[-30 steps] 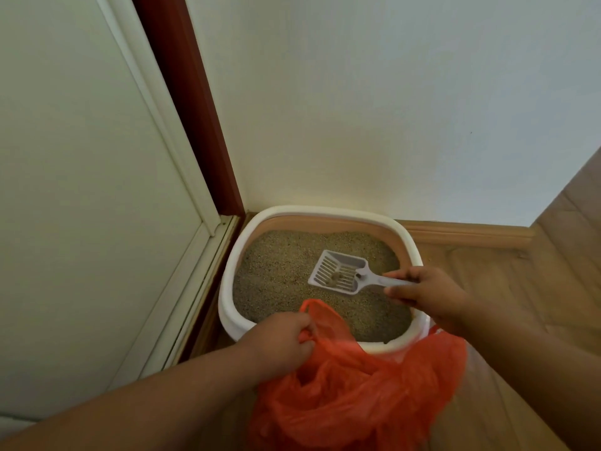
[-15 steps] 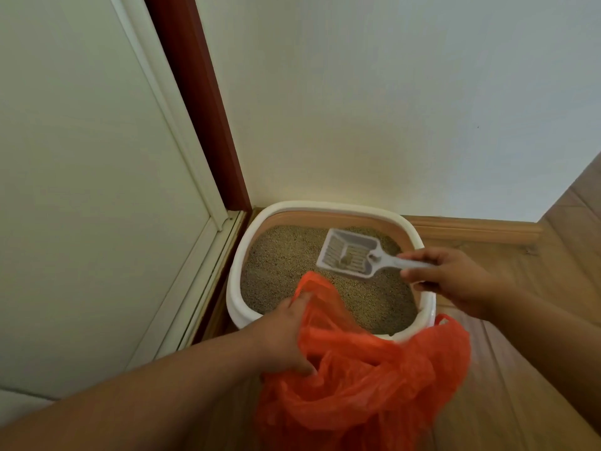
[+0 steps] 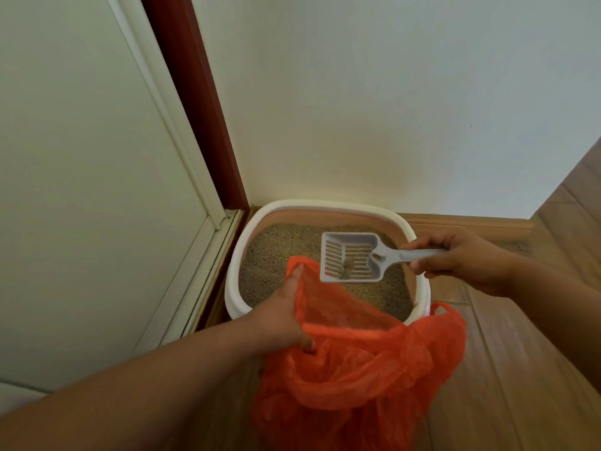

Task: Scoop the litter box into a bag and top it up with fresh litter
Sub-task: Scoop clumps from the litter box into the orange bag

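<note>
A white litter box [image 3: 325, 205] with a tan inner wall stands in the corner, filled with beige litter [image 3: 279, 249]. My right hand [image 3: 468, 260] grips the handle of a grey slotted scoop [image 3: 349, 257], held above the litter with a small clump lying in it. My left hand [image 3: 281, 315] holds the rim of an orange plastic bag [image 3: 361, 369] and pulls its mouth open in front of the box. The scoop's front edge hangs just above the bag's raised rim.
A white wall [image 3: 390, 109] backs the box, with a wooden skirting board [image 3: 471, 226] along its foot. A pale door panel [image 3: 81, 174] and a dark red frame [image 3: 192, 109] stand on the left. Wooden floor [image 3: 520, 369] spreads to the right.
My right hand lifted the scoop off the litter and brought it toward the bag. My left hand pulled the bag's mouth wider open and higher.
</note>
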